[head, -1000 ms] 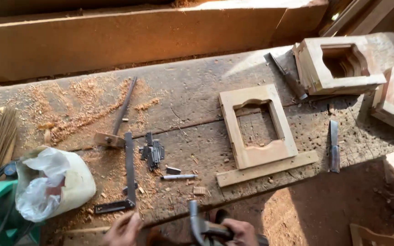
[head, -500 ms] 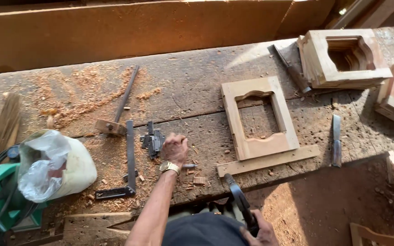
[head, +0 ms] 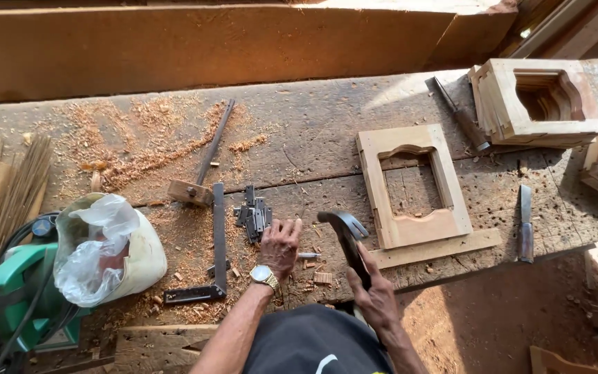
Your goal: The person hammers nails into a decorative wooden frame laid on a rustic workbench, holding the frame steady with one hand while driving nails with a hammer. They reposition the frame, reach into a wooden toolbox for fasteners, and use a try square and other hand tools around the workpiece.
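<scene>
My right hand (head: 376, 298) grips the handle of a dark claw hammer (head: 346, 232), whose head is raised over the workbench just left of a wooden frame (head: 413, 187). Wearing a wristwatch, my left hand (head: 279, 244) rests with fingers down on the bench beside a small metal piece (head: 309, 255). A cluster of dark metal pieces (head: 254, 215) lies just above and left of that hand. The frame, with an arched opening, lies flat on a thin wooden strip (head: 437, 248).
A steel square (head: 216, 242), a wooden-headed tool (head: 201, 166) and sawdust lie at left. A white container with a plastic bag (head: 105, 246) and a green power tool (head: 22, 284) sit at the near left. Stacked frames (head: 538, 104) and two chisels (head: 524, 221) lie at right.
The hammer has swung up from below the bench edge to over the bench. My left hand has shifted slightly right, near the small metal piece. The camera view has tilted a little.
</scene>
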